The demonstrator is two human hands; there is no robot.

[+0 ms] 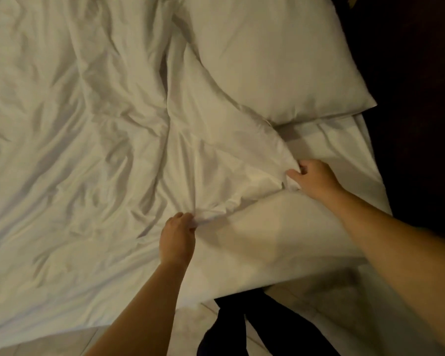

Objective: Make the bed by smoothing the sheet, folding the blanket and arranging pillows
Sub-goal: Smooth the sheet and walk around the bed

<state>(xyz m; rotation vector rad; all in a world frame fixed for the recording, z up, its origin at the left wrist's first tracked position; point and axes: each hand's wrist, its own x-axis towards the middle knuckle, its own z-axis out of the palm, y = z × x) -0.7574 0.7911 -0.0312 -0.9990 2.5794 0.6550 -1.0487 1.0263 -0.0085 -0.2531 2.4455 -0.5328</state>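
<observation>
blanket (pixel 88 124) is running off frame at left and top; both hands' fingertips are hiding in cloth. dim warm light is falling on the bed, with pale floor (pixel 306 304) showing below and a dark zone at right that is hard to read. left hand (pixel 177 237) is pinching the blanket's edge, right hand (pixel 315 178) is gripping its corner over the sheet (pixel 344 150), near the pillow (pixel 280 60).

Pale floor tiles (pixel 319 312) with thin grout lines show along the lower edge, from 7 to 5 o'clock. A dark surface (pixel 411 73) fills the side from 1 to 4 o'clock. A tan sliver (pixel 353 0) at 1 o'clock is too small to identify.
</observation>
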